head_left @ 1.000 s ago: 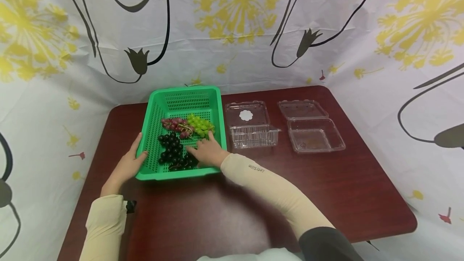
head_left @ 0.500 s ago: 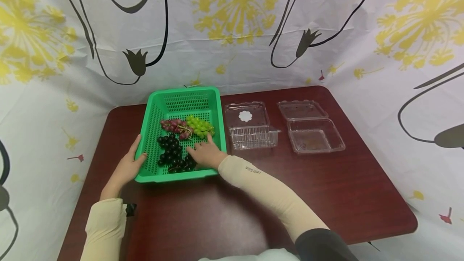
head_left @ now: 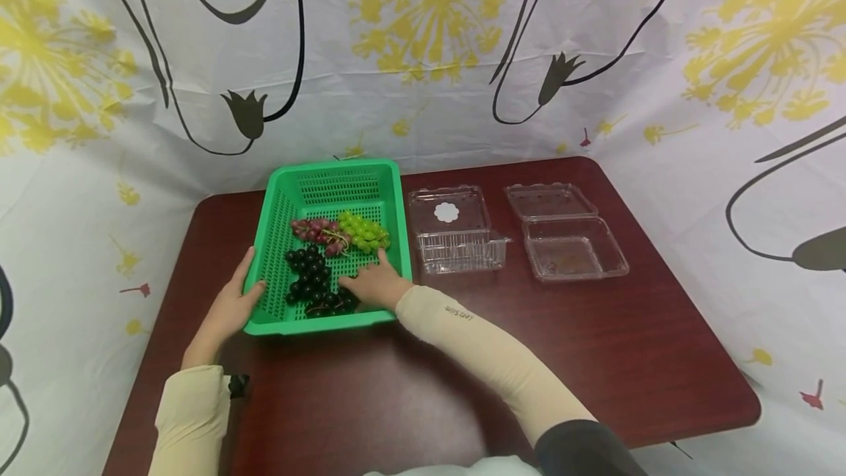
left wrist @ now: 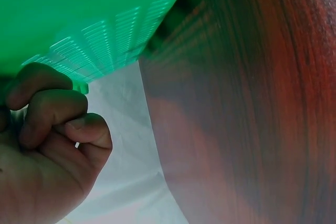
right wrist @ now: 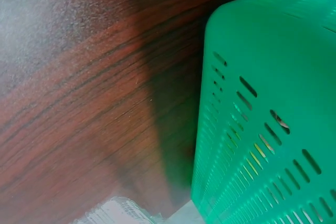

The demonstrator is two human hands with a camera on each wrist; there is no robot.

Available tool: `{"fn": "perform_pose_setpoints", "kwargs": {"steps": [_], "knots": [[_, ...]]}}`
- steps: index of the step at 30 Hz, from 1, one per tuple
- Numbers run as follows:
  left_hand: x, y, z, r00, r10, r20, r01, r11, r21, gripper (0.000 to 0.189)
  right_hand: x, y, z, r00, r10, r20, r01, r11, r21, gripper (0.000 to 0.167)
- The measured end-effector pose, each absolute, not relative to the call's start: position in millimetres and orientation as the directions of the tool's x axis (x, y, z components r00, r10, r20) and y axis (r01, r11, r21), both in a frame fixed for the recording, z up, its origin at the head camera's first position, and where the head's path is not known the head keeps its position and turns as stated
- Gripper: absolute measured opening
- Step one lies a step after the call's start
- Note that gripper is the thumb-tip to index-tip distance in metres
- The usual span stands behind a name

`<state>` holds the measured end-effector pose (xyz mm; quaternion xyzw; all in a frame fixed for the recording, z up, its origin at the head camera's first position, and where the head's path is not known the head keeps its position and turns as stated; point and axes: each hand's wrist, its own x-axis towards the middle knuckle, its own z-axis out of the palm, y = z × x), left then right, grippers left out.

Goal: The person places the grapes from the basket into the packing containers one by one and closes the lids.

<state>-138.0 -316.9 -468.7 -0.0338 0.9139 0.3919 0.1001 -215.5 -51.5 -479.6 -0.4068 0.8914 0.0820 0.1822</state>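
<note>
One piece of writing shows on you: small dark letters on your right sleeve (head_left: 485,340) that seem to read "LetsSlim", though they are barely legible. One white scalloped label (head_left: 446,212) sits on the left clear container (head_left: 463,252); any print on it is too small to read. You have two such clear containers in all, and the right clear container (head_left: 575,255) lies with its lid folded back.

One green basket (head_left: 320,325) stands on the dark red table (head_left: 370,395), left of both containers. Inside it you have three colours of grapes: red grapes (head_left: 316,231) and, touching them, green grapes (head_left: 363,232) towards the back, with black grapes (head_left: 309,274) in front. You cannot count the black bunches for certain.

Your left hand (head_left: 228,308) grips the basket's left side, thumb at the rim, several fingers curled outside. Your right hand (head_left: 375,285) is inside, beside the black grapes, one finger stretched towards the green; whether it holds any, you cannot tell.
</note>
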Motion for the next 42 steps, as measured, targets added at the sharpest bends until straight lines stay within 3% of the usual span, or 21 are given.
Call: {"fn": "perform_pose_setpoints", "kwargs": {"steps": [9, 32, 42], "knots": [[-137, -316, -466, -0.977, 0.018, -0.212, -0.142, 0.686, 0.714, 0.066, -218, -53, -478, -0.568, -0.707, -0.421, -0.758, 0.649, -0.069, 0.076], [-137, -316, -472, -0.982, -0.014, -0.189, -0.150, 0.669, 0.728, 0.066, -217, -47, -463, -0.577, -0.757, -0.307, -0.799, 0.602, 0.016, 0.059], [-133, -315, -471, -0.979, -0.010, -0.205, -0.160, 0.664, 0.730, 0.067, -212, -35, -457, -0.630, -0.732, -0.258, -0.759, 0.651, 0.009, 0.059]]}}
